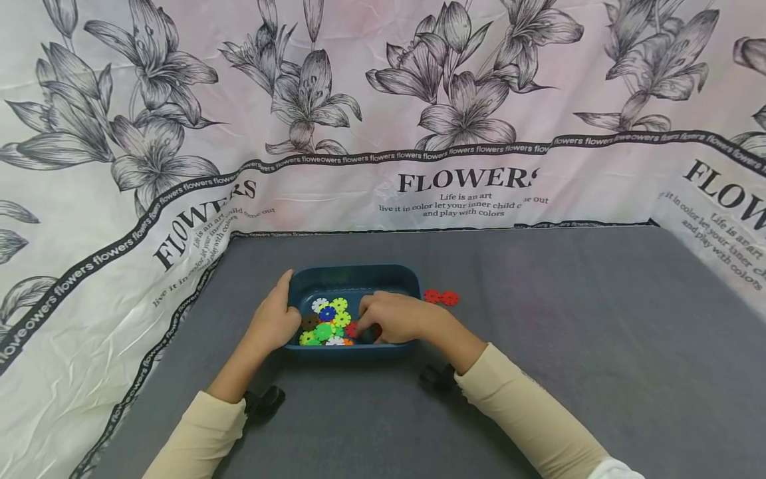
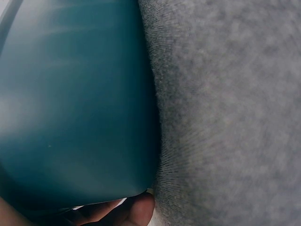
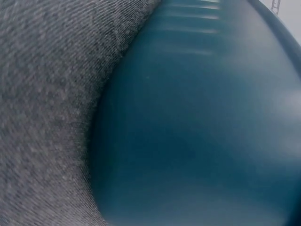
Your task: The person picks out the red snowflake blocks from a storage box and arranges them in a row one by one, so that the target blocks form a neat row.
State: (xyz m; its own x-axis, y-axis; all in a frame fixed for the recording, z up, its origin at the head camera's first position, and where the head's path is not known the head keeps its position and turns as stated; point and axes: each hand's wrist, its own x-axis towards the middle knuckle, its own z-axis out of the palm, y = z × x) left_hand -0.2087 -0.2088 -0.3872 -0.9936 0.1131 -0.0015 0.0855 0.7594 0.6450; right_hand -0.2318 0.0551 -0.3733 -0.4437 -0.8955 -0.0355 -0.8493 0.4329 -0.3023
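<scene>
A blue rectangular plastic bin (image 1: 359,271) sits on the grey cloth with several small notched plastic discs in it. My left hand (image 1: 272,322) grips the bin's left end, thumb at the rim; in the left wrist view its fingers (image 2: 141,209) wrap the outer wall. Over the front right wall, my right hand (image 1: 395,318) reaches inside with fingers bent down among the discs. A red disc (image 1: 352,329) lies right at its fingertips; I cannot tell whether they pinch one. Green discs (image 1: 324,331), a blue disc (image 1: 326,313) and a brown disc (image 1: 309,322) lie further left.
Two red discs (image 1: 440,297) lie side by side on the grey cloth (image 1: 538,332), just right of the bin. A flower-printed curtain (image 1: 335,193) hangs along the back and sides. The bin's outer wall (image 3: 188,117) fills much of the right wrist view.
</scene>
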